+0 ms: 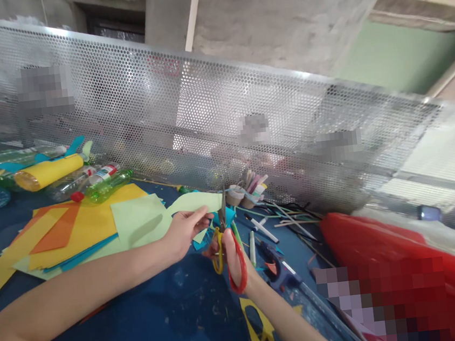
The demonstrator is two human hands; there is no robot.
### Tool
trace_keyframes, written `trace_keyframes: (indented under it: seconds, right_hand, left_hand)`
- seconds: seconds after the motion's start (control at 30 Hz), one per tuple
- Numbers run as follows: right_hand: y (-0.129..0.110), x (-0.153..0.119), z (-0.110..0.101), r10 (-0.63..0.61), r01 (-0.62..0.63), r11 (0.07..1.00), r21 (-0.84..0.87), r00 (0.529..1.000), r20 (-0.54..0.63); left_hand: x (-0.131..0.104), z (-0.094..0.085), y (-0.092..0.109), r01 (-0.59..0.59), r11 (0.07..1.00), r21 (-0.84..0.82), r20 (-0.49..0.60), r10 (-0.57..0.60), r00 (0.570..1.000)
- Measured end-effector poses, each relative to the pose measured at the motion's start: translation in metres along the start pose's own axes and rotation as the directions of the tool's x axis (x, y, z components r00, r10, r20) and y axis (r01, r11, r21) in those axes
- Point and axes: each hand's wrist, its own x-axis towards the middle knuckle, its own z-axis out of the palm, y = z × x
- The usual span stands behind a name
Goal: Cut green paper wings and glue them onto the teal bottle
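Note:
My left hand (189,230) pinches a strip of pale green paper (194,201) between thumb and fingers. My right hand (230,254) is closed around the scissors (223,222), which have one yellow and one red handle. The scissor blades point up and lie at the right end of the pale green strip. Behind my left hand, a larger pale green sheet (137,218) rests on yellow paper (94,220). Small blue scraps lie around the blades.
Plastic bottles (109,185) and a yellow-wrapped bottle (51,171) lie at the back left. Markers (264,229), a blue glue gun (280,268) and a red bag (373,242) are at the right. Perforated metal (204,102) borders the blue table (157,319).

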Motion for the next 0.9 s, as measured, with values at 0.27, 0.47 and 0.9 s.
trace_keyframes:
  seconds: [0.27,0.47,0.9]
  right_hand:
    - [-0.0056,-0.0025,0.0039,0.032,-0.032,0.998,0.062,0.999,-0.004]
    - [-0.0024,-0.0025,0.0020,0.018,-0.018,0.998,0.057,1.000,-0.007]
    - [-0.0008,-0.0005,-0.0043,0.031,-0.034,0.992,-0.118,0.999,-0.025]
  left_hand:
    - [0.0013,-0.0010,-0.0015,-0.005,1.000,-0.002,0.010,0.005,1.000]
    - [0.0008,-0.0006,-0.0003,-0.012,1.000,0.008,0.009,0.012,1.000]
    - [0.0080,-0.0050,0.0024,-0.053,0.998,0.032,-0.026,0.054,0.998]
